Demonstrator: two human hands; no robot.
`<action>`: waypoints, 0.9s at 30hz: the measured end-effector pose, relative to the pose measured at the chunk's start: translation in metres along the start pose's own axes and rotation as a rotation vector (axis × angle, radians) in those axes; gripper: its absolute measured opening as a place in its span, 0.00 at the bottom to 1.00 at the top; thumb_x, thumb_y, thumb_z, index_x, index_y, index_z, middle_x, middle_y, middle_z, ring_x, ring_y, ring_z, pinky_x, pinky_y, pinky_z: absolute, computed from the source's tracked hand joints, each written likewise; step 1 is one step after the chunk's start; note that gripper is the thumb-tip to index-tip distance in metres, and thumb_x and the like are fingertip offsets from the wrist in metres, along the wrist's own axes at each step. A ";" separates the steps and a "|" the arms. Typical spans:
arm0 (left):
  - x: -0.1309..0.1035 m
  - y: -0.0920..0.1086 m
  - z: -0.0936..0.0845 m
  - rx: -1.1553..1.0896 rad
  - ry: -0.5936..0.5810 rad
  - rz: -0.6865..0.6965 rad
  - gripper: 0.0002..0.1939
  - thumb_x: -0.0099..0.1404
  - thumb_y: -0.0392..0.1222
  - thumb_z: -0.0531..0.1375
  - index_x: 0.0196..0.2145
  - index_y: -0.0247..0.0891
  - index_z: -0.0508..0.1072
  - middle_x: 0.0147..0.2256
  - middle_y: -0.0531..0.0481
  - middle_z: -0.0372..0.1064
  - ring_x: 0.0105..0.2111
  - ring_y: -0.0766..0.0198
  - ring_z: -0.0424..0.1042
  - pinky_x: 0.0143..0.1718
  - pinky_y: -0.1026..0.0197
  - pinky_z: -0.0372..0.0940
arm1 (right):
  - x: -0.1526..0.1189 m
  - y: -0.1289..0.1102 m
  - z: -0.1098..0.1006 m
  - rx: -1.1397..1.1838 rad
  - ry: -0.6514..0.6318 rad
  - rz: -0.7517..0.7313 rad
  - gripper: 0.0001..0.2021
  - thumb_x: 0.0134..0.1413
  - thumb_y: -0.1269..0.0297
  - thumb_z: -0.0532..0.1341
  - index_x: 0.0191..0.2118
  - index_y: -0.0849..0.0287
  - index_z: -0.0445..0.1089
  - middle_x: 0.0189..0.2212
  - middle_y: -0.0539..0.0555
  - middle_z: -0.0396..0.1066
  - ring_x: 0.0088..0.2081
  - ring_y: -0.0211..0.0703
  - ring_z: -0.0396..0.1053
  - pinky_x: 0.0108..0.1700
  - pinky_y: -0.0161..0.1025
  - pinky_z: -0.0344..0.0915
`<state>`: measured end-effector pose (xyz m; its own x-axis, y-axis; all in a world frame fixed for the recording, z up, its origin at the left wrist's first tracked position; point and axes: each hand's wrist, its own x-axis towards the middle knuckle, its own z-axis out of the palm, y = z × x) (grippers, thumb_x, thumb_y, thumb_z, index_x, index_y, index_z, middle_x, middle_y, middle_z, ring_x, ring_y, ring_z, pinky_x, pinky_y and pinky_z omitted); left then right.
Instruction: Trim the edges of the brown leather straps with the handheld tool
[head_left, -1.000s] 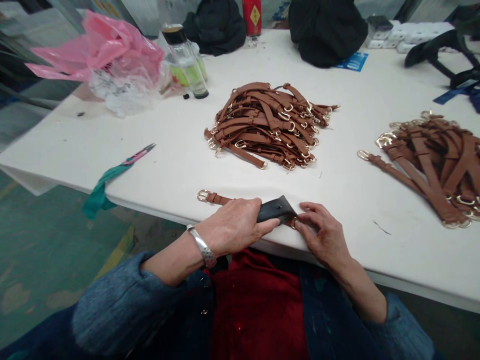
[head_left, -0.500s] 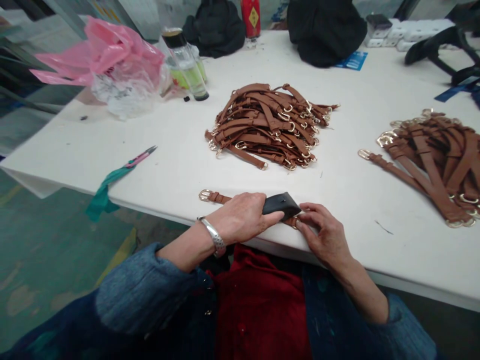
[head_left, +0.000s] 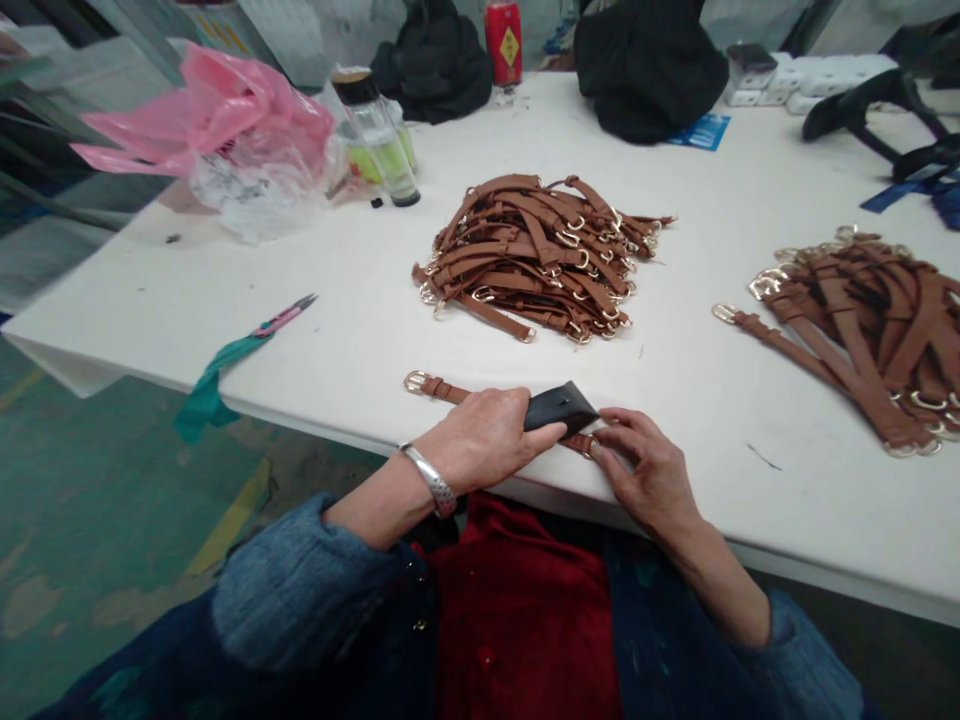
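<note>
My left hand (head_left: 484, 428) is closed round a black block-like tool (head_left: 559, 407) with a slanted end and a small knob; I cannot make out its exact kind. Under that hand a brown leather strap (head_left: 445, 389) lies near the table's front edge, its gold buckle (head_left: 414, 382) showing on the left. At the strap's other end, my right hand (head_left: 651, 465) pinches the metal ring (head_left: 591, 447) between thumb and fingers. The tool's tip is close to my right fingertips. The middle of the strap is hidden by my left hand and the tool.
Behind my hands a pile of brown straps (head_left: 525, 255) sits on the white table (head_left: 360, 300); a second pile (head_left: 877, 330) is at the right. Pink-handled thread snips (head_left: 281, 317) with teal cloth lie left. Farther back stand a glass bottle (head_left: 382, 145), a pink bag (head_left: 217, 115) and a red can (head_left: 503, 42).
The view has shifted slightly. Both hands keep nearly the same grip and place, with the black tool still over the strap.
</note>
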<state>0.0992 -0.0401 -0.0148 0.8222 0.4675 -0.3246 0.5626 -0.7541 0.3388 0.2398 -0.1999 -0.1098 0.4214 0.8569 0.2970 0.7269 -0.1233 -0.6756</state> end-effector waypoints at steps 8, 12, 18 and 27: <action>-0.028 -0.030 0.005 -0.045 0.057 -0.104 0.24 0.63 0.61 0.48 0.41 0.38 0.68 0.34 0.44 0.72 0.33 0.55 0.71 0.32 0.59 0.60 | -0.004 -0.006 0.002 0.014 -0.006 0.010 0.06 0.50 0.64 0.63 0.35 0.57 0.73 0.46 0.57 0.67 0.45 0.47 0.66 0.47 0.46 0.66; -0.042 -0.036 -0.001 -0.066 0.042 -0.150 0.22 0.63 0.60 0.49 0.39 0.40 0.68 0.33 0.46 0.72 0.33 0.55 0.71 0.31 0.59 0.60 | -0.002 -0.016 0.005 0.091 0.005 0.040 0.03 0.49 0.68 0.63 0.33 0.57 0.70 0.35 0.53 0.71 0.38 0.42 0.68 0.40 0.42 0.66; -0.054 -0.029 -0.008 -0.074 0.010 -0.162 0.22 0.62 0.62 0.49 0.36 0.41 0.67 0.30 0.47 0.71 0.30 0.56 0.71 0.28 0.61 0.57 | -0.006 -0.020 0.010 0.026 0.037 -0.157 0.05 0.53 0.74 0.60 0.33 0.57 0.70 0.30 0.52 0.71 0.35 0.40 0.67 0.37 0.39 0.65; -0.060 -0.012 0.005 -0.084 -0.135 -0.131 0.21 0.63 0.61 0.49 0.36 0.40 0.67 0.28 0.47 0.71 0.28 0.57 0.71 0.25 0.61 0.57 | -0.015 -0.018 0.010 0.054 0.011 -0.242 0.07 0.53 0.76 0.58 0.36 0.59 0.70 0.33 0.55 0.71 0.37 0.41 0.66 0.37 0.39 0.66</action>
<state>0.0428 -0.0610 -0.0038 0.7256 0.4890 -0.4841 0.6740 -0.6468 0.3569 0.2148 -0.2057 -0.1096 0.2447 0.8527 0.4616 0.7774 0.1120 -0.6190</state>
